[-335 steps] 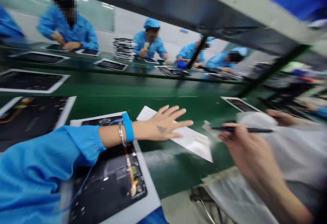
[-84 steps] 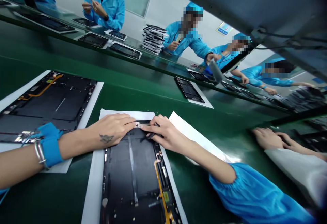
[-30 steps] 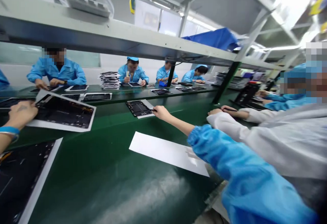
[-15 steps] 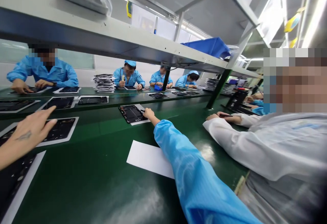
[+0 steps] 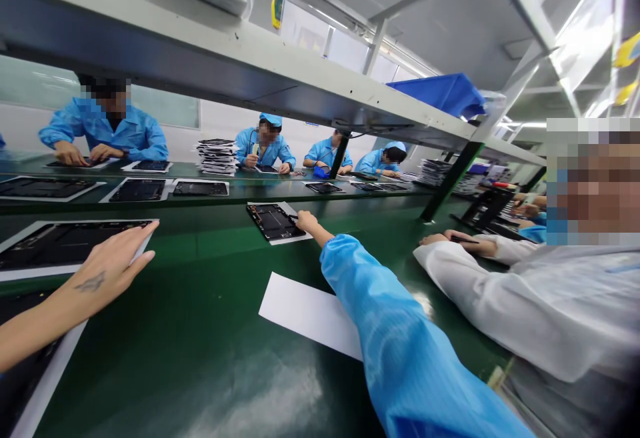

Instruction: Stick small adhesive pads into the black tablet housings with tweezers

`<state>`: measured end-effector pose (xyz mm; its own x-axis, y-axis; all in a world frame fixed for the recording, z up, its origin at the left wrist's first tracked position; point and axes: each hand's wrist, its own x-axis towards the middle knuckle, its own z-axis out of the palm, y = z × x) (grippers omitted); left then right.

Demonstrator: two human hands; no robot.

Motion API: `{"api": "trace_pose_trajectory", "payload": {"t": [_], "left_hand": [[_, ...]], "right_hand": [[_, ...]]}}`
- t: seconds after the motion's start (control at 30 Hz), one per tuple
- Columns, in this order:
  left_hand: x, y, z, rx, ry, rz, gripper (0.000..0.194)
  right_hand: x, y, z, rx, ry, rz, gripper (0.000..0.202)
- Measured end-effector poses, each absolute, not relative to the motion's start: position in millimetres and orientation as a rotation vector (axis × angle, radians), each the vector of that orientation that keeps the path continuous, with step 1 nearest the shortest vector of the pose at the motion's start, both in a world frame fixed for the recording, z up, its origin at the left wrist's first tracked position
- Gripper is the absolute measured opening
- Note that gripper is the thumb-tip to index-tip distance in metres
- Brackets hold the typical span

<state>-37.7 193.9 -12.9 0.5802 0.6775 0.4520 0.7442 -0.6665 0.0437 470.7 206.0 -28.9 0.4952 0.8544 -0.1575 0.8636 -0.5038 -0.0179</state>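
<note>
My left hand (image 5: 113, 261), bare with a dark mark on its back, has its fingers stretched out. It reaches over the right part of a black tablet-like housing (image 5: 55, 245) on a white sheet, fingertips by the sheet's right corner. My right hand (image 5: 307, 222), on the blue-sleeved arm, is closed at the right edge of another open black tablet-like housing (image 5: 273, 221). Something small and dark shows at its fingertips; I cannot make out what it is. White paper (image 5: 310, 311) lies near my right sleeve. Another black housing (image 5: 25, 358) lies below my left forearm.
A co-worker in white (image 5: 490, 278) sits close on the right, hands on the green bench (image 5: 200, 358). A low shelf (image 5: 210, 65) on a post (image 5: 453, 181) crosses ahead. Several people in blue work beyond, near a stack of sheets (image 5: 217, 157) and several black housings.
The view has turned slightly left. My left hand has moved right and down, its fingers now along the housing's right end. My right hand stays at the far housing's edge.
</note>
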Motion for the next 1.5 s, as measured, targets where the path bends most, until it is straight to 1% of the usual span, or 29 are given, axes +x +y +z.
{"api": "trace_pose_trajectory", "payload": {"t": [0.13, 0.27, 0.37, 0.47, 0.57, 0.63, 0.73, 0.87, 1.03, 1.1, 1.17, 1.2, 1.23, 1.33, 1.37, 1.43, 1.5], "left_hand": [[-49, 202, -25, -2.615, -1.074, -0.702, 0.061], [-48, 199, -21, -2.634, -1.115, -0.705, 0.061], [-45, 191, -16, -2.660, -1.128, -0.738, 0.060], [-46, 179, -12, -2.652, -1.018, -0.795, 0.056], [-50, 167, -10, -2.615, -0.889, -0.842, 0.051], [-51, 162, -9, -2.599, -0.829, -0.842, 0.050], [-50, 159, -10, -2.619, -0.829, -0.821, 0.050], [-45, 154, -15, -2.713, -0.879, -0.800, 0.052], [-25, 145, -21, -2.878, -0.877, -0.824, 0.051], [-7, 143, -19, -3.051, -1.014, -0.849, 0.052], [20, 142, -14, -3.272, -1.394, -0.988, 0.052], [36, 141, -11, -3.340, -1.676, -1.148, 0.054], [52, 141, -9, -3.334, -1.895, -1.283, 0.058], [100, 140, -6, -3.189, -2.345, -1.650, 0.077], [113, 140, -7, -3.125, -2.466, -1.807, 0.077], [133, 141, -9, -2.925, -2.668, -2.158, 0.067], [146, 144, -12, -2.671, -2.738, -2.513, 0.059]], "right_hand": [[474, 203, -29, 2.642, 1.501, -0.199, 0.041], [474, 199, -28, 2.612, 1.486, -0.132, 0.040], [468, 196, -21, 2.508, 1.572, -0.040, 0.036], [457, 185, -9, 2.265, 1.836, 0.057, 0.032], [442, 169, 3, 1.856, 2.159, 0.035, 0.027], [433, 158, 7, 1.633, 2.264, 0.013, 0.026], [424, 152, 8, 1.459, 2.305, 0.050, 0.027], [418, 162, 4, 1.343, 2.307, 0.097, 0.030], [411, 175, 0, 1.292, 2.331, 0.079, 0.028], [406, 177, 3, 1.336, 2.341, 0.073, 0.029], [395, 179, 9, 1.428, 2.353, 0.082, 0.030], [387, 181, 15, 1.486, 2.361, 0.089, 0.030], [376, 183, 21, 1.545, 2.369, 0.090, 0.029], [331, 192, 41, 1.670, 2.392, 0.023, 0.026], [314, 194, 47, 1.687, 2.405, -0.020, 0.025], [280, 197, 55, 1.704, 2.435, -0.106, 0.024], [253, 197, 57, 1.738, 2.459, -0.191, 0.021]]}}
